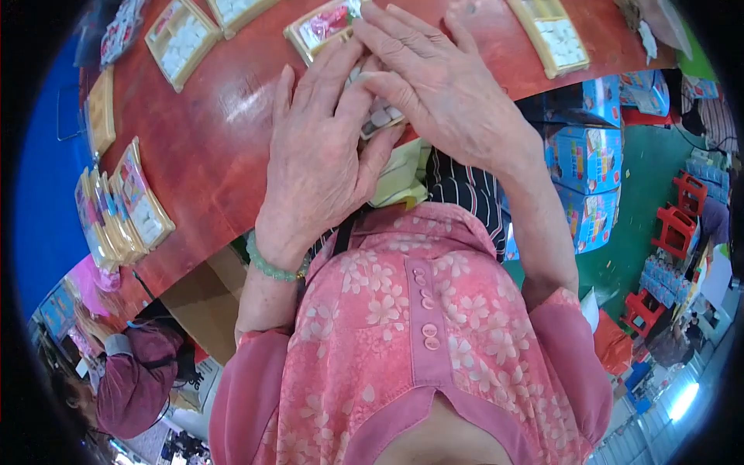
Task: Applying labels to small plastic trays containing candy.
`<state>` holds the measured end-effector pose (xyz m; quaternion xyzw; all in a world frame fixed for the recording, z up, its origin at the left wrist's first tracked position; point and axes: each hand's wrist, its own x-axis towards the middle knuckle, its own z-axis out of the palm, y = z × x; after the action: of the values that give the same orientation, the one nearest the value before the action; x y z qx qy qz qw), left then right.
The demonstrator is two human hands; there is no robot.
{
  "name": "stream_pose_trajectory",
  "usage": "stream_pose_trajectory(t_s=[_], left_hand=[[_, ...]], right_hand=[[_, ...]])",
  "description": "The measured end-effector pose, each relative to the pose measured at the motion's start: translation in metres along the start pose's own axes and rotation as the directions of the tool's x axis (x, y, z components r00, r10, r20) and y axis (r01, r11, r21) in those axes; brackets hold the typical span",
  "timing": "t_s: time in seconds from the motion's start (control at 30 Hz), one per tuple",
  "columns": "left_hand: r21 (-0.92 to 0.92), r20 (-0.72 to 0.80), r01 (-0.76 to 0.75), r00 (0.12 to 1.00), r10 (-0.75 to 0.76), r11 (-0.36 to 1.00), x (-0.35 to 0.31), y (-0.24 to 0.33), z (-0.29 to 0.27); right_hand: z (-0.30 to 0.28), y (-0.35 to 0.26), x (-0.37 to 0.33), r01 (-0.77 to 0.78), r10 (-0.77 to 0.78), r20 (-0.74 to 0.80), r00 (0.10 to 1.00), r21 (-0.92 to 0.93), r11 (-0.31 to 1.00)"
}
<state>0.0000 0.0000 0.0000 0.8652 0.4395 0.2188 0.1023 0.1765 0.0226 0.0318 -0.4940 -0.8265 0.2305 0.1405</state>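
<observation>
Both my hands are on one tray [382, 118] of whitish pieces: left hand [318, 147] laid over its left side, fingers long and fairly close, thumb toward its near end; right hand [446, 85] flat across from the right, fingers loosely apart. Fingertip contact is hidden, so can't tell if I'm pinching or just pressing. The tray sits under and between the hands, close to the near edge of the desk [225, 139]; can't tell if it overhangs. Main risk, my read: uneven push. If one hand bears down harder, the tray could tip or skid toward me, off that edge and onto the yellow-green packet [403, 170] just below my hands. Second: pieces popping out of place, if the cover is loose; can't see enough to say it's sealed. Third: a far-side bump. The tray with pink contents [329, 27] lies right past my left fingertips, so a forward slide could knock it; can't tell if it joins the one I'm covering. The wrapped stack [124, 205], well left of my hands, leans a bit; a wide left elbow swing could topple it.
</observation>
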Motion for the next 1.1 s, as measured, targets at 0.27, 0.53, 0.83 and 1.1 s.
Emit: stream_pose_trajectory(t_s=[0.27,0.53,0.83,1.1], left_hand=[[0.051,0.178,0.096,0.979,-0.104,0.994,0.008,0.013,-0.017],[-0.223,-0.409,-0.201,0.907,0.096,0.954,-0.035,0.01,-0.007],[-0.782,0.437,0.613,0.669,-0.601,0.114,-0.098,0.001,0.047],[-0.887,0.46,0.354,0.648,-0.606,-0.296,-0.072,-0.034,0.106]], right_hand=[[0.005,0.006,0.004,0.03,-0.024,0.04,0.999,-0.149,0.988],[0.004,0.004,-0.003,0.073,-0.071,0.021,0.997,-0.151,0.986],[-0.002,0.006,-0.013,0.068,-0.068,-0.002,0.998,-0.09,0.994],[0.057,0.031,-0.108,0.157,0.148,-0.6,0.786,0.426,0.891]])
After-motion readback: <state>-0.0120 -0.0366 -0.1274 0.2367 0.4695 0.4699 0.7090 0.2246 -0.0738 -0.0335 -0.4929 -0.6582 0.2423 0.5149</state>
